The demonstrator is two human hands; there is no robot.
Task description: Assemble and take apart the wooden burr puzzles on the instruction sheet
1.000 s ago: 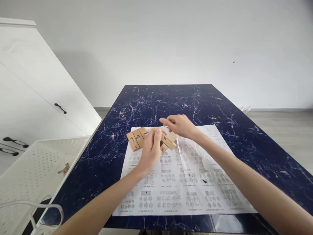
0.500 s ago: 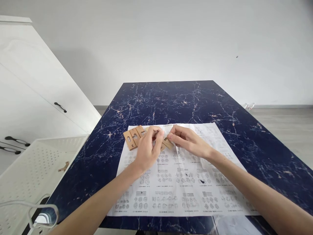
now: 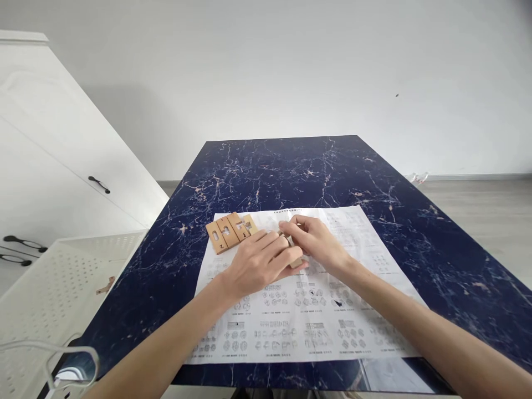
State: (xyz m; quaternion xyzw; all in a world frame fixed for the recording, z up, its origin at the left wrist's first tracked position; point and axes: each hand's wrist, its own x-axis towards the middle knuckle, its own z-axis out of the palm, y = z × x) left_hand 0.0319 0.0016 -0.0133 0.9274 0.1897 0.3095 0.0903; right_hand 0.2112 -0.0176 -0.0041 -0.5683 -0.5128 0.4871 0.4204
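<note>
My left hand [image 3: 264, 259] is curled over small flat wooden puzzle pieces [image 3: 296, 262] in the middle of the paper, its fingers and thumb closed on them. Close against it, my right hand [image 3: 315, 237] has its thumb and index finger pinched at the far edge of the same pieces. My fingers hide most of this wood. Left of the hands lies a slanted row of wooden puzzle pieces [image 3: 228, 230] with slots cut in them and printed numbers, 2, 1 and 3 among them. The printed instruction sheet [image 3: 286, 327] lies creased under everything.
The sheet covers the near part of a dark blue marble-patterned table [image 3: 274, 172]. At the left stand a white perforated tray [image 3: 75, 277] holding a small wooden piece [image 3: 106, 285], a white cable [image 3: 50, 348] and a white cabinet [image 3: 62, 144]. A wall rises beyond the table.
My left hand has moved right and closed over the wooden pieces that showed between the hands. My right hand stays pinched nearby. More of the numbered row on the left is uncovered.
</note>
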